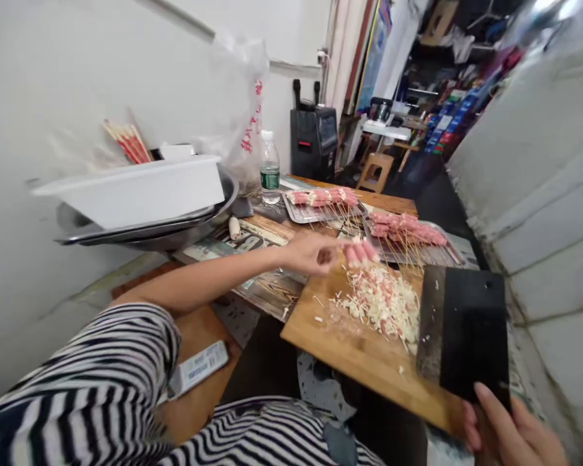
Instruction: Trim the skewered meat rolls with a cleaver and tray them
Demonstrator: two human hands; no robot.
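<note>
Pinching a bunch of pink rolls [361, 252] with white ends, the left hand [313, 254] is reaching over the far part of the board [350, 362]. Motion blur is hiding the exact finger contact. The rolls are showing at the far edge of a pile [386, 304] of pale and pink shreds; from where I am standing, I cannot tell whether they are touching it. The right hand [519, 427] is gripping the near end of the cleaver [473, 333]; the hand is hiding the handle. The dark blade is covering the right part of the board, just beside the pile, and a few pale specks are clinging to its left strip.

Beyond the board, two metal trays are resting on the table [267, 298]: the left tray [301, 215] and the right tray [449, 252]. Both are carrying pink skewers [408, 228], and the bare sticks are pointing toward the near side. Farther left, a bottle [270, 175] is standing upright near a metal basin [175, 239] that is supporting a white tub [140, 194]. At the near left, a phone [201, 369] is lying beside the striped sleeve [102, 356]. On the far side, a black speaker [313, 139] is standing beyond the left tray.
</note>
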